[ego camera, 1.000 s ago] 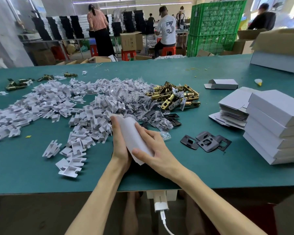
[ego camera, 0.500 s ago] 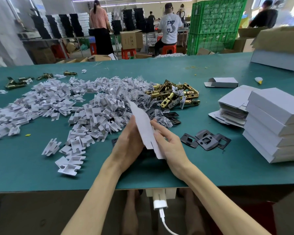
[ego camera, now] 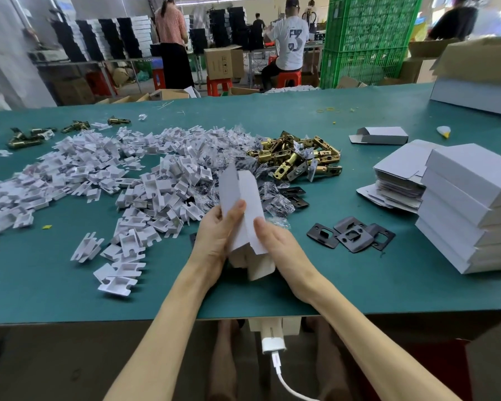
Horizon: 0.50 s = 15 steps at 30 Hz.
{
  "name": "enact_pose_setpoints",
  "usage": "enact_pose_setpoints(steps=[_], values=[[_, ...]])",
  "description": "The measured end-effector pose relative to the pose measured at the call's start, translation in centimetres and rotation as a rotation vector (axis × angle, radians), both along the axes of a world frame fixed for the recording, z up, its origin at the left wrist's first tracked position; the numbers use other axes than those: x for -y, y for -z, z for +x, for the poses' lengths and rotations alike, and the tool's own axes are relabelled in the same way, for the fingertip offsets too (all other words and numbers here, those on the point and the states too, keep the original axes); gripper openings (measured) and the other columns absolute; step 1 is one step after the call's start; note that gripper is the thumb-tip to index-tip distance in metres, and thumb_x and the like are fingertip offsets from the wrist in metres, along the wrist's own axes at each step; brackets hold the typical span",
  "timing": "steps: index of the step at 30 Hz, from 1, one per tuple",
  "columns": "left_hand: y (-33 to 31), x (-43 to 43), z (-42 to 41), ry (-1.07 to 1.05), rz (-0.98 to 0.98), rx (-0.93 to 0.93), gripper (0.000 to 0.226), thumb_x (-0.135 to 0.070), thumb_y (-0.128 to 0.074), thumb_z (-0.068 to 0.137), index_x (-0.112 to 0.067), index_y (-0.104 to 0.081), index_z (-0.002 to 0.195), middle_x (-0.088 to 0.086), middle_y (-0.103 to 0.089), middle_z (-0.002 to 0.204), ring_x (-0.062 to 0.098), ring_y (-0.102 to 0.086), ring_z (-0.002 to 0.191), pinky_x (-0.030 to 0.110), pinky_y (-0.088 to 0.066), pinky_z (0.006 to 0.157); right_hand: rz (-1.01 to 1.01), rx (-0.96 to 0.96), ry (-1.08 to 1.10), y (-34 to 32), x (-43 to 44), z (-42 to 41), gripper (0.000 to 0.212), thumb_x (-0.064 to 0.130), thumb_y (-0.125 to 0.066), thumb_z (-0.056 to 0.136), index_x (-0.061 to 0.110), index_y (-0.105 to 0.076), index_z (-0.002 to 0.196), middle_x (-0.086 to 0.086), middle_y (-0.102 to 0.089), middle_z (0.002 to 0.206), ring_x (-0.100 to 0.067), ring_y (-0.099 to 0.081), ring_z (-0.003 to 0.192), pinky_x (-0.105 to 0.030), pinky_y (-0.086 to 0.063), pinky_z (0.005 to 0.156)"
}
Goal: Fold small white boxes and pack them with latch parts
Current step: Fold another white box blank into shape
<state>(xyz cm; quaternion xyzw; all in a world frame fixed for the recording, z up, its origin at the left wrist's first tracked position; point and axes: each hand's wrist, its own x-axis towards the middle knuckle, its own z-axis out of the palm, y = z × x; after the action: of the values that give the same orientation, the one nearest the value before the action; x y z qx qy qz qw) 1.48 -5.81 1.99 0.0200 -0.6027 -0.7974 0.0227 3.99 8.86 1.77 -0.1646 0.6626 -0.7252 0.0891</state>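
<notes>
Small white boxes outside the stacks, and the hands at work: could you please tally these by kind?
Hands: 2 (left hand, right hand)
Held box: 1
Lone open box: 1
Total: 4

Green crates (ego camera: pixel 368 39) stacked beyond teal table (ego camera: pixel 272 117). Left of crates: red stools (ego camera: pixel 289 78), carton (ego camera: pixel 219 63), racks of black and white boxes (ego camera: pixel 99 39). Grey wall (ego camera: pixel 0 53) far left.

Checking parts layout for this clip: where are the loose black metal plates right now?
Head view: the black plates lie overlapped on the green table, right of the right hand and left of the stacked white boxes.
</notes>
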Motion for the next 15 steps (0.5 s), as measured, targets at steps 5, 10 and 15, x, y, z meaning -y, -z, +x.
enact_pose_setpoints(steps=[5, 10, 15], values=[[0.42, 0.15, -0.1, -0.017, -0.014, 0.003, 0.047, -0.028, -0.079, 0.087, -0.003, -0.064, 0.124, 0.014, -0.078, 0.106, 0.027, -0.076, 0.091, 0.036, -0.062, 0.07, -0.065, 0.118, 0.032, 0.33, -0.38, -0.24, 0.026, 0.035, -0.064, 0.099, 0.01, -0.068, 0.092, -0.006, -0.071, 0.088, -0.02, -0.064, 0.08, -0.03, -0.051, 0.068], [0.88, 0.38, -0.55, -0.068, 0.012, 0.035, 0.022, -0.014, -0.065, 0.101, 0.0, -0.07, 0.117, 0.019, -0.078, 0.107, 0.028, -0.076, 0.089, 0.037, -0.064, 0.071, -0.231, 0.186, 0.058, 0.49, -0.8, -0.68, 0.021, 0.018, -0.059, 0.102, 0.01, -0.066, 0.12, -0.005, -0.076, 0.1, -0.019, -0.07, 0.086, -0.031, -0.06, 0.072], [0.98, 0.45, -0.49, -0.094, 0.004, 0.022, 0.018, -0.017, -0.064, 0.102, -0.004, -0.073, 0.109, 0.018, -0.078, 0.106, 0.028, -0.077, 0.089, 0.038, -0.065, 0.074, -0.24, 0.24, 0.134, 0.58, -0.85, -0.89, 0.025, 0.029, -0.055, 0.105, 0.01, -0.07, 0.109, -0.009, -0.077, 0.099, -0.021, -0.072, 0.082, -0.036, -0.06, 0.072]])
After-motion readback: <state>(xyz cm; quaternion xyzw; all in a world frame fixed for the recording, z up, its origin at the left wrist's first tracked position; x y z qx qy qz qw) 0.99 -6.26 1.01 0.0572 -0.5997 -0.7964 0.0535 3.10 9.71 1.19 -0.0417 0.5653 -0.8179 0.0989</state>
